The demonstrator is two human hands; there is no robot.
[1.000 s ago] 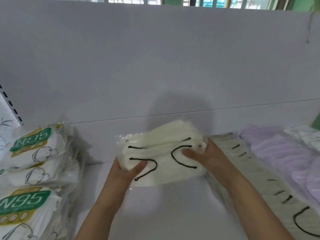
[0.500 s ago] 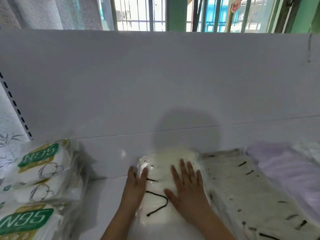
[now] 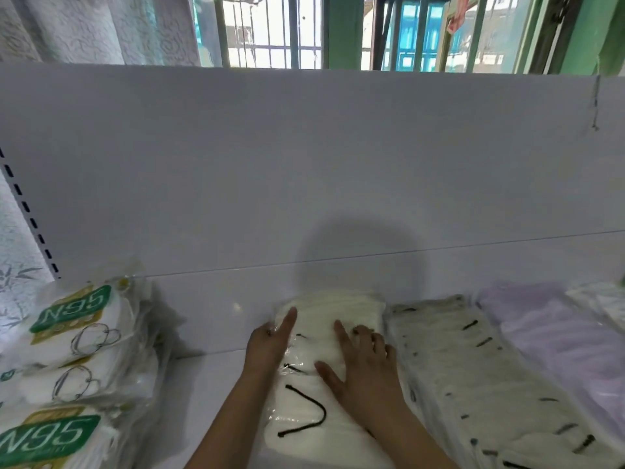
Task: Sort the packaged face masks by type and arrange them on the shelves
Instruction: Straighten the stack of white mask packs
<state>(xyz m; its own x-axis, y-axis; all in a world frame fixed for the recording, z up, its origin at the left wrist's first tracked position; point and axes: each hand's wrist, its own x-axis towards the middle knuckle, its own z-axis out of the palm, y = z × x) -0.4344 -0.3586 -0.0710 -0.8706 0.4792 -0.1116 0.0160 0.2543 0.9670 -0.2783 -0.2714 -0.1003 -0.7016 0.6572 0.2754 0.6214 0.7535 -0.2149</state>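
Right hand flat on the cream mask pack, fingers spread, pressing down. Left hand against the pack's left edge, fingers straight. Pack lies on the white shelf, black ear loops showing through clear wrap. Touching its right side: grey mask row, then lilac masks. Far left: stacked packs printed "N95" in white on green.

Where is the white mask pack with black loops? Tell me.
In the head view, the white mask pack lies low centre on the shelf, under both hands, directly left of the grey masks.
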